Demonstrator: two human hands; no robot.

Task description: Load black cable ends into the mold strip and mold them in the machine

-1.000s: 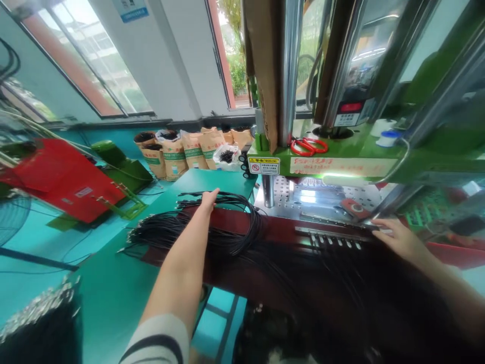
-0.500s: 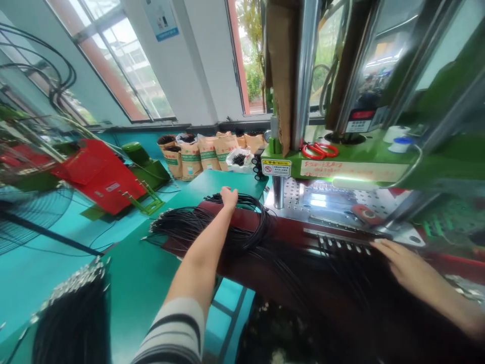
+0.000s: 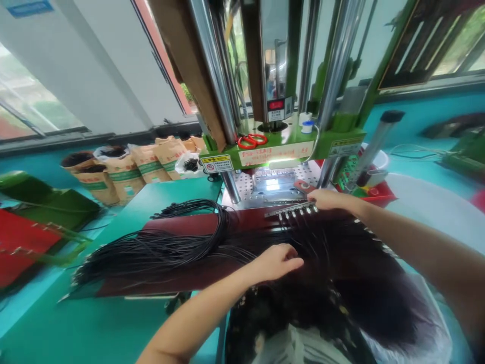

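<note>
My right hand (image 3: 322, 198) grips the right end of a narrow metal bar (image 3: 291, 209) at the front of the press bed. Several shiny cable ends (image 3: 297, 213) stick out along its near side, with thin black cables trailing down from them. My left hand (image 3: 282, 260) hovers over the dark cables in front of the bar, thumb apart from loosely curled fingers; no object shows in it. To its left, a large looped bundle of black cables (image 3: 162, 240) lies across the dark red board (image 3: 129, 275).
A green press (image 3: 280, 154) with steel columns stands behind the bar, red-handled scissors (image 3: 252, 141) on its plate. Left is a green table (image 3: 125, 328); paper sacks (image 3: 121, 174) line the wall. A red tray (image 3: 382, 194) sits right of the press. More dark cables lie near my lap.
My view has swung right. My left hand has left the looped bundle and come right, near the bar. The bar, flat before, now has its right end raised in my right hand.
</note>
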